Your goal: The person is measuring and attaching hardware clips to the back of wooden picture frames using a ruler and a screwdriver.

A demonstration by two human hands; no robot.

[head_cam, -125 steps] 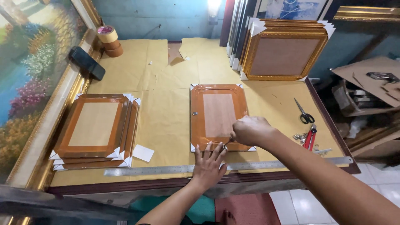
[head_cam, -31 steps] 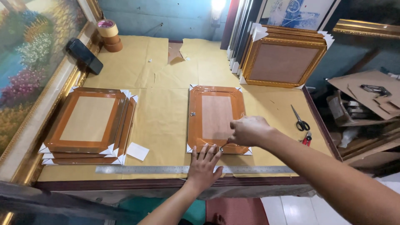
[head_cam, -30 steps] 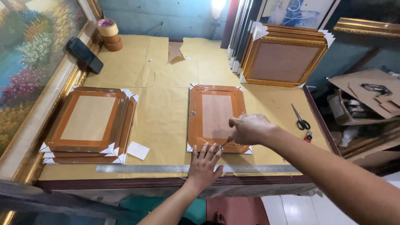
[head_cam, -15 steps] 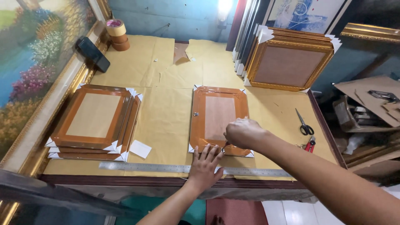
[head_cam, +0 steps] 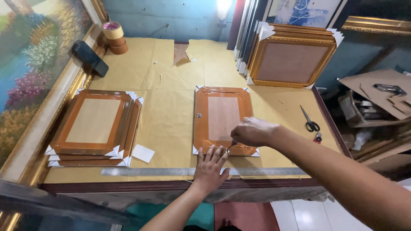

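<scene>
An orange-brown picture frame [head_cam: 222,119] lies back side up on the paper-covered table [head_cam: 167,128], with white corner protectors. My left hand [head_cam: 209,164] lies flat, fingers spread, on the frame's near edge and the steel ruler [head_cam: 171,171]. My right hand [head_cam: 253,131] is closed over the frame's near right part, pinching a small dark tool whose tip touches the frame's lower rail. What the tool is cannot be made out.
A stack of similar frames [head_cam: 94,128] lies at left, with a white card [head_cam: 143,152] beside it. Gold frames [head_cam: 291,60] lean at the back right. Scissors [head_cam: 309,121] lie at right. Tape rolls [head_cam: 114,36] and a black device [head_cam: 90,57] are at the back left, against a large painting [head_cam: 30,68].
My right hand has shifted slightly toward the frame's near edge. My left hand has stayed pressed on the frame and ruler. The view has drifted a little.
</scene>
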